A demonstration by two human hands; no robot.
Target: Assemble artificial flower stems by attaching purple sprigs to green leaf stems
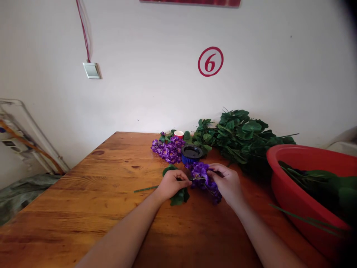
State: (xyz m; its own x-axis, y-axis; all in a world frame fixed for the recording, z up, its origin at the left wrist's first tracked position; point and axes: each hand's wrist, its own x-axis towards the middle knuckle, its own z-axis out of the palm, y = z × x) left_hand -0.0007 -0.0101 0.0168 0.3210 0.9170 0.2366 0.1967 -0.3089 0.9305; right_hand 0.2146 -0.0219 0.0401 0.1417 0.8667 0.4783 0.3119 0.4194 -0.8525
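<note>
On the wooden worktop (111,208), a purple flower bunch (166,150) is lying near the wall. The left hand's (172,185) grip is pinching the thin stem of a purple flower spray (201,170), which is hanging between the hands before a blue tub (190,159); the right hand's (227,182) grip is pinching its petals. Farther right, green foliage (242,137) is lying heaped, and a red basin (295,193) is holding more leaves (320,180).
</note>
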